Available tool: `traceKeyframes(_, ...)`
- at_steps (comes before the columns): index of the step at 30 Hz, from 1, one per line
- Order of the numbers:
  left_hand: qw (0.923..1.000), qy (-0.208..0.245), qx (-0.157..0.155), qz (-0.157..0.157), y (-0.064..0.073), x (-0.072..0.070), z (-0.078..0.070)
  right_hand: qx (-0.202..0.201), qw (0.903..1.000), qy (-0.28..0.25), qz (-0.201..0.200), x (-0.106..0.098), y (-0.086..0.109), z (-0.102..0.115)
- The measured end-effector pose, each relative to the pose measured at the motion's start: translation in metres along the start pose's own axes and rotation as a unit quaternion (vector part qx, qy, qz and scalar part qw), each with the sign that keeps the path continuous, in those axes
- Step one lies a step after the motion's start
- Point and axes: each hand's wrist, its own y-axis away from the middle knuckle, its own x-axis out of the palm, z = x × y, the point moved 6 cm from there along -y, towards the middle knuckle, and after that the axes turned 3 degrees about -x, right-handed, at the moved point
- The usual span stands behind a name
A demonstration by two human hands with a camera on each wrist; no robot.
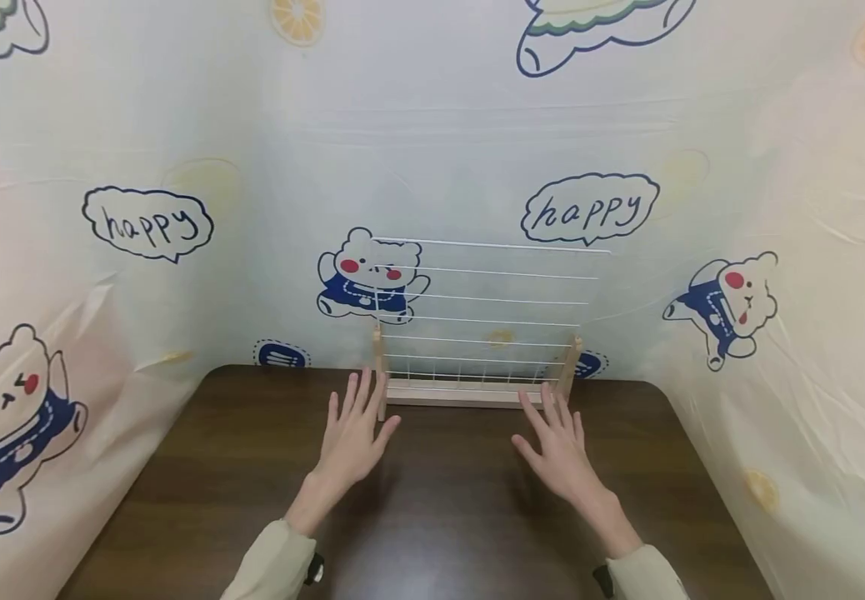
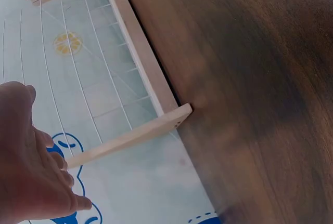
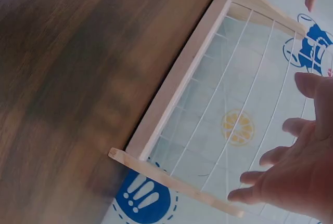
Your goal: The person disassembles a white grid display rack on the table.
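Note:
A rack with a pale wooden base bar (image 1: 462,393) and thin white wires (image 1: 488,301) stands at the far edge of the brown table. Its wooden side posts (image 2: 132,136) rise at either end. My left hand (image 1: 352,437) is near the left post, fingers spread and nothing held. On the other side my right hand (image 1: 558,450) reaches toward the right post (image 3: 174,183), its fingers also spread and holding nothing. Both hands appear to hover over the table; whether any fingertip touches the rack I cannot tell.
The dark brown wooden table (image 1: 447,508) has rounded far corners. A pale curtain (image 1: 447,150) printed with bears, orange slices and the word "happy" hangs behind it and along both sides. Shadows of the hands fall on the tabletop.

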Motion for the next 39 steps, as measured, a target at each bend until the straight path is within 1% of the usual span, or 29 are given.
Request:
traceKeyframes(5, 0.9989, 0.039, -0.014, 0.024, -0.003, 0.005, 0.005, -0.007, 0.9991, -0.042, -0.006, -0.002, -0.003, -0.004)
traceKeyframes(8, 0.9964, 0.077, -0.022, 0.029, -0.005, 0.005, 0.007, -0.009, 0.9969, -0.077, -0.012, -0.005, -0.005, -0.007)
traceKeyframes(11, 0.9923, 0.119, -0.023, 0.027, -0.008, 0.003, 0.009, -0.007, 0.9920, -0.123, -0.025, -0.010, -0.007, -0.012)
traceKeyframes(15, 0.9826, 0.184, -0.020, 0.012, -0.012, 0.001, 0.015, -0.002, 0.9819, -0.181, -0.056, -0.019, -0.011, -0.018)
traceKeyframes(19, 0.9694, 0.245, -0.014, -0.012, -0.016, -0.002, 0.019, 0.031, 0.9734, -0.211, -0.084, -0.028, -0.019, -0.023)
traceKeyframes(21, 0.9645, 0.263, -0.014, -0.025, -0.018, -0.004, 0.020, 0.049, 0.9692, -0.223, -0.093, -0.032, -0.024, -0.026)
traceKeyframes(23, 0.9614, 0.272, -0.015, -0.038, -0.020, -0.005, 0.022, 0.062, 0.9646, -0.237, -0.098, -0.037, -0.029, -0.028)
traceKeyframes(27, 0.9561, 0.286, -0.019, -0.060, -0.027, -0.009, 0.025, 0.065, 0.9552, -0.266, -0.112, -0.048, -0.036, -0.030)
traceKeyframes(29, 0.9519, 0.298, -0.025, -0.066, -0.031, -0.012, 0.027, 0.064, 0.9515, -0.276, -0.120, -0.054, -0.040, -0.031)
traceKeyframes(32, 0.9442, 0.320, -0.041, -0.068, -0.037, -0.015, 0.031, 0.071, 0.9414, -0.302, -0.133, -0.063, -0.045, -0.036)
traceKeyframes(34, 0.9379, 0.336, -0.055, -0.069, -0.041, -0.019, 0.034, 0.074, 0.9308, -0.329, -0.141, -0.068, -0.049, -0.040)
traceKeyframes(37, 0.9315, 0.348, -0.076, -0.074, -0.047, -0.025, 0.037, 0.078, 0.9099, -0.379, -0.151, -0.074, -0.054, -0.049)
traceKeyframes(39, 0.9289, 0.352, -0.086, -0.078, -0.052, -0.029, 0.038, 0.084, 0.8952, -0.409, -0.156, -0.077, -0.057, -0.056)
